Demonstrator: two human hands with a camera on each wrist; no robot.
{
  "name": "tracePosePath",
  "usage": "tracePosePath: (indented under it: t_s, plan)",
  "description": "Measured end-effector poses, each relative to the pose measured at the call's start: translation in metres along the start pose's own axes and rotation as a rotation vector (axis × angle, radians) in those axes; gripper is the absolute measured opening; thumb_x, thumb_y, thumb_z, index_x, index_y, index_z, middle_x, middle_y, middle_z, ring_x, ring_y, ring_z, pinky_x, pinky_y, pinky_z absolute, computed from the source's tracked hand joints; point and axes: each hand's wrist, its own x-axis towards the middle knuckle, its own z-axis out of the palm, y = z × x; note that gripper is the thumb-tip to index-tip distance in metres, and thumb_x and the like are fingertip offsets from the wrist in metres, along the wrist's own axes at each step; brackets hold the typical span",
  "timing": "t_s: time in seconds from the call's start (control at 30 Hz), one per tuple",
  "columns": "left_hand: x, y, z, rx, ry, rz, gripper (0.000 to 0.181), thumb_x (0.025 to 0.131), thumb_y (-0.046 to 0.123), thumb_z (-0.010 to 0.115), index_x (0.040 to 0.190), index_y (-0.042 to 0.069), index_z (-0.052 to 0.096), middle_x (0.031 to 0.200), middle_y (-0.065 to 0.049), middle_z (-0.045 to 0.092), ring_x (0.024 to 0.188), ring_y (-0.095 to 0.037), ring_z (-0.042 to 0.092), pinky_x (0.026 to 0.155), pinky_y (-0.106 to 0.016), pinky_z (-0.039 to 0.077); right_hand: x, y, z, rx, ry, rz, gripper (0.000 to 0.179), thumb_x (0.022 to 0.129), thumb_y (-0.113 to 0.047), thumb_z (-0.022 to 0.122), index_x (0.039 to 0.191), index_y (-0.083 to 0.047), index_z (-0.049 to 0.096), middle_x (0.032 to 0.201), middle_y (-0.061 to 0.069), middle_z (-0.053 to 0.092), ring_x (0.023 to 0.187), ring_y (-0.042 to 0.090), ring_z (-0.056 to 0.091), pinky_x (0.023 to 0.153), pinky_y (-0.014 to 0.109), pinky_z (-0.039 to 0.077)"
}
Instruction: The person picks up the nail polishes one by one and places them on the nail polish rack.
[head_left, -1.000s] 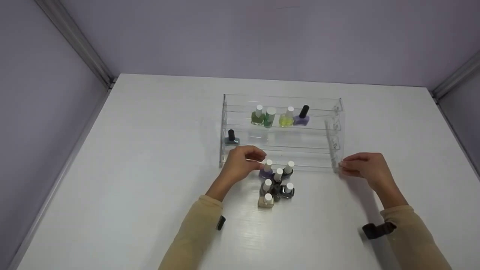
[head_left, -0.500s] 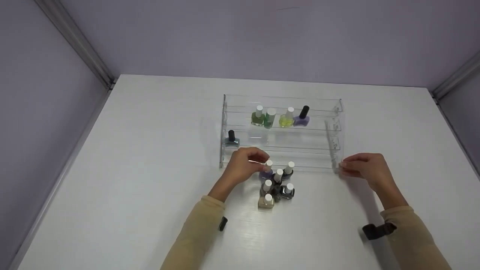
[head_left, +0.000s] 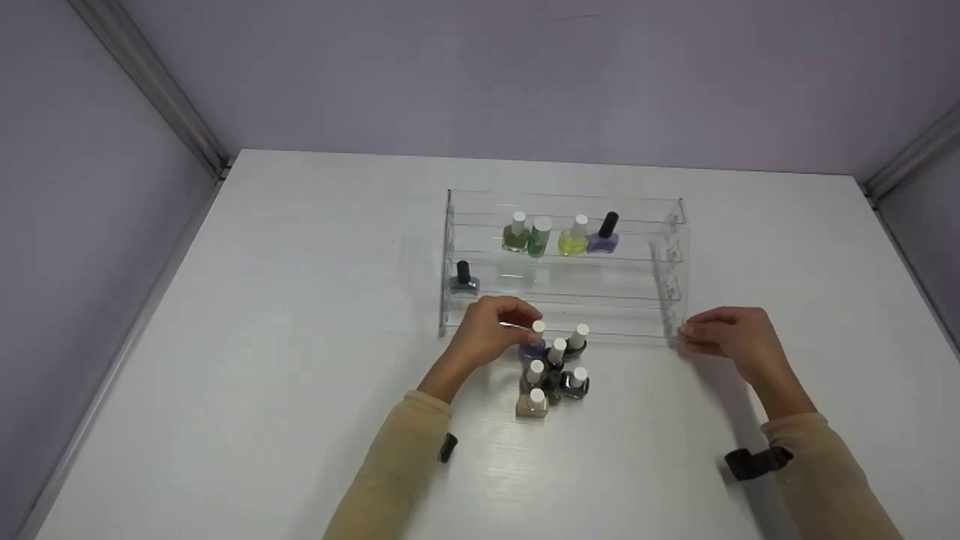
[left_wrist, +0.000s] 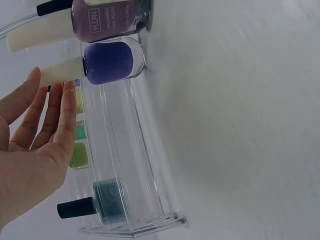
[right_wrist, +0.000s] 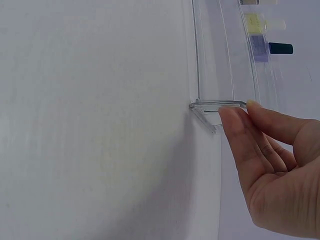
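Observation:
My left hand (head_left: 487,330) is at a purple nail polish bottle (left_wrist: 110,61), thumb and fingertips at its white cap (left_wrist: 62,72). The bottle stands upright at the back of a tight group of white-capped bottles, among them a beige one (head_left: 532,406) and a dark one (head_left: 575,384). Behind them stands a clear acrylic rack (head_left: 562,336); my right hand (head_left: 731,337) pinches its near right corner between thumb and fingers. On the rack sit a green bottle (head_left: 515,238), a yellow one (head_left: 573,242), a lilac one (head_left: 603,241) and a teal one (head_left: 464,284).
The rack rests on a white table (head_left: 300,300), whose back edge meets a lilac wall (head_left: 525,82). Another wall (head_left: 90,187) rises along the left. In the left wrist view, a mauve bottle (left_wrist: 107,20) stands right beside the purple one.
My left hand has moved slightly right, its thumb now overlapping the purple bottle's cap. My right hand stays at the rack's corner, and the bottles stand where they were.

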Motion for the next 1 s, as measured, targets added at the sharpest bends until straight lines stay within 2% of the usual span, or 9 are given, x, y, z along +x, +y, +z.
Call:
tracePosePath:
  t_s: [0.5, 1.0]
  plan:
    - [0.0016, -0.0025, 0.002, -0.022, -0.016, 0.001, 0.019, 0.076, 0.001, 0.071, 0.095, 0.001, 0.069, 0.091, -0.008, 0.067, 0.085, -0.016, 0.063, 0.071, -0.023, 0.05, 0.0002, 0.0011, -0.0003, 0.001, 0.006, 0.006, 0.033, 0.085, -0.006, 0.063, 0.106, 0.018, 0.054, 0.082, 0.002, 0.066, 0.077, 0.017, 0.067, 0.072, 0.032, 0.053]
    - [0.0015, -0.004, 0.0022, 0.011, -0.008, 0.01, 0.018, 0.076, 0.004, 0.072, 0.093, 0.003, 0.07, 0.09, -0.006, 0.068, 0.084, -0.013, 0.063, 0.072, -0.022, 0.049, -0.0007, -0.0015, -0.0017, 0.0, -0.009, 0.004, 0.037, 0.086, -0.006, 0.062, 0.11, 0.021, 0.051, 0.084, 0.001, 0.067, 0.077, 0.014, 0.067, 0.071, 0.029, 0.053]
